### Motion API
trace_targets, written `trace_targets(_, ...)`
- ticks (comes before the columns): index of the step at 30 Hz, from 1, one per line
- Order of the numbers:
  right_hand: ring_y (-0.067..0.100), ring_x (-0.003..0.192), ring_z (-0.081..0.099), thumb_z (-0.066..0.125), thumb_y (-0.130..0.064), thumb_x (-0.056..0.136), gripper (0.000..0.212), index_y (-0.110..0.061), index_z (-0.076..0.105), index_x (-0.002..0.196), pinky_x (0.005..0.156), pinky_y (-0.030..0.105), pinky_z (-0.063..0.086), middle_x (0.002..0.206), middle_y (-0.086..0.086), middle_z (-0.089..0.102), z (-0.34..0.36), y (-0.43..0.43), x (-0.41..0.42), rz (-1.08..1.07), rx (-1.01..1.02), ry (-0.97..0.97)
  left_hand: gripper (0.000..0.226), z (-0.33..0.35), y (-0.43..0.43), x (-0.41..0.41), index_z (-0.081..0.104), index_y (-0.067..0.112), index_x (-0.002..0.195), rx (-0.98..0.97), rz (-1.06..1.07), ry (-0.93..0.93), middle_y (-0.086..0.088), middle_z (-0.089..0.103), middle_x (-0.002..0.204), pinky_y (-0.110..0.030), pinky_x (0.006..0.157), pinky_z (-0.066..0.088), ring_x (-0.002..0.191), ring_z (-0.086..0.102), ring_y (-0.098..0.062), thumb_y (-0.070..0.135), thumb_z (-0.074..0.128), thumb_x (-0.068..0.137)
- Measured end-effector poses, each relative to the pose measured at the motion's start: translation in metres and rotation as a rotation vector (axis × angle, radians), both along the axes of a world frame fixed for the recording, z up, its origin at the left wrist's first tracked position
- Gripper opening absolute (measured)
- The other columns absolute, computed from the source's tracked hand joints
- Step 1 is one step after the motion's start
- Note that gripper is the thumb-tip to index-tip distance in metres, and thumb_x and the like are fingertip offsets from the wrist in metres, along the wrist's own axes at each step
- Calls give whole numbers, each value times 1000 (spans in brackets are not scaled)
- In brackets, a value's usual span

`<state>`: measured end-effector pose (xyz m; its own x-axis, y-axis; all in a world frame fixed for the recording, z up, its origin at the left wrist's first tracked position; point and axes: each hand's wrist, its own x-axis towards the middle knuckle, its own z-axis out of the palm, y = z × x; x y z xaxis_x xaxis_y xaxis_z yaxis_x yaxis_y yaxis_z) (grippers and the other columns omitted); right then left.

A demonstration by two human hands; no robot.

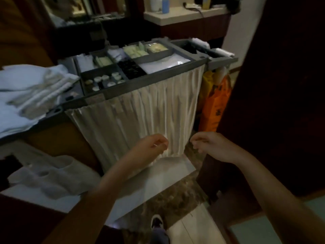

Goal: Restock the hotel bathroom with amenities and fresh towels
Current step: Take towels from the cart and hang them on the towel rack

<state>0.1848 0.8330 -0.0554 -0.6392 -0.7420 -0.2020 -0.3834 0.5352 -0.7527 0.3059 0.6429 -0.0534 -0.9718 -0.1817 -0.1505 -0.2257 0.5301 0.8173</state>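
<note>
Restocking is seemingly barely starting: left hand (154,147) is hovering at the cart curtain (140,111) (grip unclear), right hand (209,144) is hanging loosely curled, empty.

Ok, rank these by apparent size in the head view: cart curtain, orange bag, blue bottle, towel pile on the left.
1. cart curtain
2. towel pile, partly cut off by the frame edge
3. orange bag
4. blue bottle, which stands farthest back, so it may only look small
</note>
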Motion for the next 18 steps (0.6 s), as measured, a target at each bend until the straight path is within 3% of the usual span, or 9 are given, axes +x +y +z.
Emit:
trace_targets(4, 8, 96, 60, 49, -31, 94, 23, -24, 61, 112, 86, 30, 49, 104, -10, 61, 4, -78, -36, 124, 13, 55, 24, 8, -71, -23, 61, 0, 109, -100, 35, 8, -17, 62, 103, -39, 88, 46, 98, 60, -31, 14, 47, 95)
trace_targets(9, 8, 89, 63, 48, -30, 95, 24, -20, 60, 113, 82, 27, 49, 104, -4, 62, 22, -179, -74, 223, 38, 83, 24, 24, -166, -48, 60, 11, 111, -151, 130, -5, -1, 60, 98, -32, 86, 45, 96, 59, -17, 24, 45, 97)
trace_targets(14, 16, 86, 65, 52, -21, 94, 15, -16, 63, 103, 80, 29, 49, 95, 2, 65, 39, -267, -98, 294, -45, 94, 15, 29, -246, -65, 57, 23, 104, -121, 245, 32, 11, 56, 90, -28, 80, 45, 93, 57, -14, 26, 44, 97)
trace_targets(18, 13, 84, 65, 52, -27, 93, 17, -20, 63, 103, 82, 33, 50, 93, -3, 67, 47, -323, -112, 371, -44, 117, 16, 29, -289, -69, 56, 28, 105, -135, 341, -8, 9, 58, 98, -20, 75, 44, 92, 57, -9, 32, 44, 96)
